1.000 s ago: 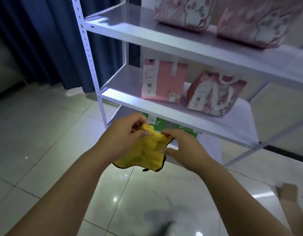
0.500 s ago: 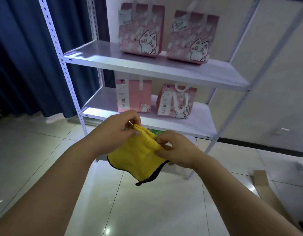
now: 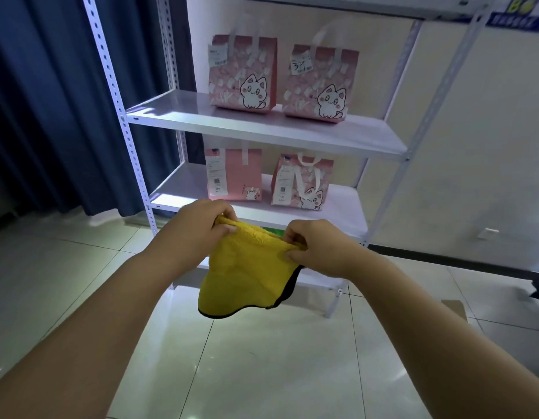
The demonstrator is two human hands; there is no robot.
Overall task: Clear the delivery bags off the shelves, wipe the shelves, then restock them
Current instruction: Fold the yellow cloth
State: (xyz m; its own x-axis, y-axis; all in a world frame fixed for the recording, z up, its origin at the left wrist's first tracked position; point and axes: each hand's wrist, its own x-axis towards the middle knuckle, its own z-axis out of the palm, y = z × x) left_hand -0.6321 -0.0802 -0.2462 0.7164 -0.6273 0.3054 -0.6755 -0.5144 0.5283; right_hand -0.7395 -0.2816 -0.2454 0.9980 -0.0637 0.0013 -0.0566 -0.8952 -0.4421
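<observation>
A yellow cloth [image 3: 247, 270] with a dark edge hangs in front of me, in front of the white shelf rack. My left hand [image 3: 198, 231] pinches its upper left edge and my right hand [image 3: 316, 246] pinches its upper right edge. Two pink cat-print delivery bags [image 3: 242, 77] [image 3: 321, 83] stand on the upper shelf [image 3: 262, 125]. Two more pink bags [image 3: 233, 175] [image 3: 303, 182] stand on the shelf below [image 3: 340, 213]. A lower shelf is mostly hidden behind the cloth and my hands.
A dark blue curtain [image 3: 50, 101] hangs left of the rack. The rack's perforated white post [image 3: 120, 116] stands at the front left. A cream wall [image 3: 489, 146] is behind and to the right. Glossy floor tiles [image 3: 262, 358] lie below; a cardboard piece [image 3: 454, 306] lies at right.
My view has lifted, so the upper shelf and its bags now show fully. My hands have drawn apart, spreading the cloth's top edge wider.
</observation>
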